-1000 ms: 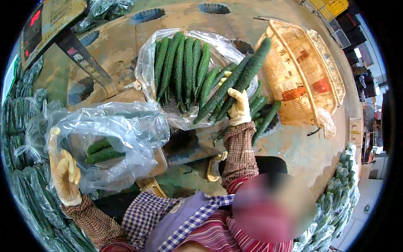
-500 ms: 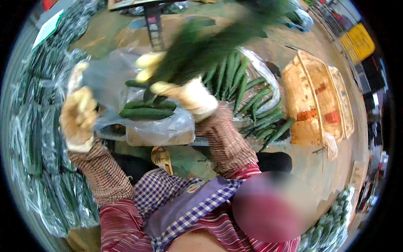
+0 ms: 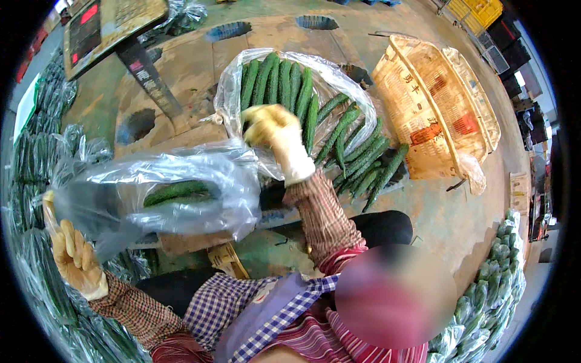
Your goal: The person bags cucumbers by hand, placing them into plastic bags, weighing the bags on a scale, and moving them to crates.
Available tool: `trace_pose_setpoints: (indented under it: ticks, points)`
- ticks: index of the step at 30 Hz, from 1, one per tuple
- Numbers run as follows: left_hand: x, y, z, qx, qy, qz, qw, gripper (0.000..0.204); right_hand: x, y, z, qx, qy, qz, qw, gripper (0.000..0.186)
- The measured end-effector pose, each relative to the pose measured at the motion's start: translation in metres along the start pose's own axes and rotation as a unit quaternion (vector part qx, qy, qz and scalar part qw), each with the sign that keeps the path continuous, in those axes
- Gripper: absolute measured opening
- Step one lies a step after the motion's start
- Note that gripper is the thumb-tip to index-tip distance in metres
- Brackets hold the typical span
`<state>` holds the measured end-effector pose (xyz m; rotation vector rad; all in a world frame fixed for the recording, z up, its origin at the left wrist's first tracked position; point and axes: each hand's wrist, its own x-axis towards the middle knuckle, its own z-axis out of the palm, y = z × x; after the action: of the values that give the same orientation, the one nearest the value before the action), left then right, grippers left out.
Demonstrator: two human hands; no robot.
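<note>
My left hand (image 3: 75, 257), in a pale work glove, has its fingers curled at the left end of a clear plastic bag (image 3: 227, 209). The bag stretches out to the right, with dark green cucumbers (image 3: 177, 193) showing inside; glare hides how many. My gloved right hand (image 3: 273, 126) is closed and a little blurred over the near left side of a cucumber pile (image 3: 284, 85). Its fingers hide whatever they hold. Those cucumbers lie in an open plastic liner (image 3: 227, 91), several side by side and others slanting out toward the right.
An orange-tan plastic crate (image 3: 417, 109) stands right of the pile. At the upper left rises a stand with a flat top (image 3: 115, 30). Bagged cucumbers (image 3: 36, 230) line the left side; more bagged green produce (image 3: 493, 272) lies at the lower right.
The blurred green bundle by my right hand is no longer raised before me; that hand is now over the pile. My left hand has moved down and left, stretching the bag. The view has shifted.
</note>
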<state>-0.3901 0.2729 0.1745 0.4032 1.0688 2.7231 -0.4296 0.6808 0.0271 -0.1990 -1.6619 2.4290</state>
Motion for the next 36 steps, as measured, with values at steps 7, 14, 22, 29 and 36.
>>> trace_pose_setpoints:
  ticks: [7, 14, 22, 29, 36]
  points:
    - [0.031, -0.043, 0.006, 0.095, 0.082, 0.023, 0.992, 0.056, 0.109, 0.121, -0.130, -0.516, 0.249, -0.134, 0.808, 0.043]
    - [0.050, -0.061, 0.001, 0.206, 0.052, -0.019, 0.977, 0.067, 0.069, 0.120, -0.207, -0.811, 0.167, -0.033, 0.560, 0.026]
    - [0.040, -0.076, 0.011, 0.205, 0.171, 0.017, 0.963, 0.070, 0.058, 0.059, -0.169, -0.778, 0.197, 0.085, 0.590, 0.031]
    - [0.051, -0.076, 0.009, 0.213, 0.042, -0.050, 0.975, 0.070, 0.116, 0.123, -0.100, -0.498, 0.291, 0.168, 0.800, 0.096]
    - [0.046, -0.080, 0.024, 0.196, 0.095, -0.008, 0.976, 0.071, 0.023, 0.043, -0.102, 0.098, 0.052, 0.180, 0.977, 0.042]
